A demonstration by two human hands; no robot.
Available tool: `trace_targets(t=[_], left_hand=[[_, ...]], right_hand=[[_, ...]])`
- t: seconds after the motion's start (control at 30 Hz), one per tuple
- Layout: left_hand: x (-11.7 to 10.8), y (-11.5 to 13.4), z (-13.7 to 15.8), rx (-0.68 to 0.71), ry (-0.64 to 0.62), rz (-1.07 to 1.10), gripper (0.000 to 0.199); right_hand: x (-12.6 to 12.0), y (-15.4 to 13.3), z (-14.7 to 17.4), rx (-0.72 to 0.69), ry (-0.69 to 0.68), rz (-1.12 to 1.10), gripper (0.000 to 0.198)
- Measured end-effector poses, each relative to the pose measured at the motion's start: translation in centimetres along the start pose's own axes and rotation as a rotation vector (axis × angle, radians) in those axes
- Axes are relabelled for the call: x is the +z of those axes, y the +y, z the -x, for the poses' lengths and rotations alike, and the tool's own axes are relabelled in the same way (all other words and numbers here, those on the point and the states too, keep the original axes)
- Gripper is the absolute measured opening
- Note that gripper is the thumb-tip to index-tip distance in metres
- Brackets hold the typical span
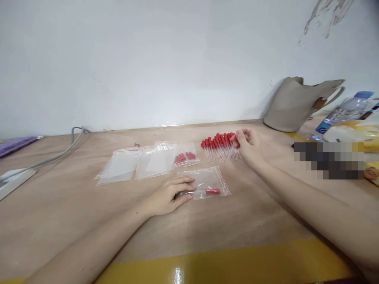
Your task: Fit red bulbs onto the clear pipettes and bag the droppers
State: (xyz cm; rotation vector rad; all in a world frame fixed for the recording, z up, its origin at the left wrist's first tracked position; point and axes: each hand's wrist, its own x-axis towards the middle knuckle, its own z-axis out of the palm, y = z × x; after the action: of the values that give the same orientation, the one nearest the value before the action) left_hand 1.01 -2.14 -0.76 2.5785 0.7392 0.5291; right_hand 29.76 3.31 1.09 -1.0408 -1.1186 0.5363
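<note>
My left hand [173, 194] lies with fingers spread on the left end of a clear zip bag [201, 177], touching its film. One dropper with a red bulb [212, 191] is inside that bag, its tube reaching toward my fingers. At the right end of a row of red-bulbed droppers [217, 142], my right hand [249, 145] is closed in a pinch on a dropper [231, 152]; its clear tube slants down-left, slightly blurred. Behind the left hand, another zip bag [194, 148] holds several red-bulbed droppers.
Two stacks of flat zip bags, a left stack [117, 167] and a nearer-middle stack [155, 161], lie on the table. A grey cable [63, 152] runs at left. A beige bag [291, 104], a water bottle [340, 114] and a yellow-and-white package [352, 134] stand at right.
</note>
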Motion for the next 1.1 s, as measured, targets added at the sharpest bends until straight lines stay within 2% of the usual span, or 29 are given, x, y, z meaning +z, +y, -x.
trace_targets(t=[0.17,0.4,0.47,0.63,0.73,0.9,1.0,1.1], left_hand=[[0.1,-0.3,0.0,0.009,0.005,0.002,0.029],[0.0,-0.2,0.1,-0.009,-0.01,-0.034,0.035],[0.0,-0.1,0.1,-0.011,-0.014,-0.043,0.037],[0.0,-0.1,0.0,-0.017,-0.018,-0.045,0.037],[0.0,-0.2,0.0,-0.006,-0.017,-0.048,0.037],[0.0,-0.1,0.0,-0.009,-0.025,-0.078,0.04],[-0.1,0.1,0.0,-0.023,-0.035,-0.115,0.044],[-0.2,0.1,0.0,-0.035,-0.053,-0.131,0.046]], right_hand=[[-2.0,0.9,4.3,0.233,0.062,-0.073,0.041],[-2.1,1.4,5.7,0.449,-0.047,-0.195,0.03],[-2.7,1.3,5.4,0.462,-0.018,-0.235,0.03],[-4.2,1.1,4.5,0.385,0.129,-0.205,0.03],[-3.9,1.1,4.9,0.406,0.135,-0.207,0.031],[-2.2,1.0,6.6,0.533,-0.028,-0.293,0.033],[-2.2,0.7,6.9,0.551,-0.254,-0.234,0.032],[-3.0,0.4,6.5,0.468,-0.521,-0.02,0.03]])
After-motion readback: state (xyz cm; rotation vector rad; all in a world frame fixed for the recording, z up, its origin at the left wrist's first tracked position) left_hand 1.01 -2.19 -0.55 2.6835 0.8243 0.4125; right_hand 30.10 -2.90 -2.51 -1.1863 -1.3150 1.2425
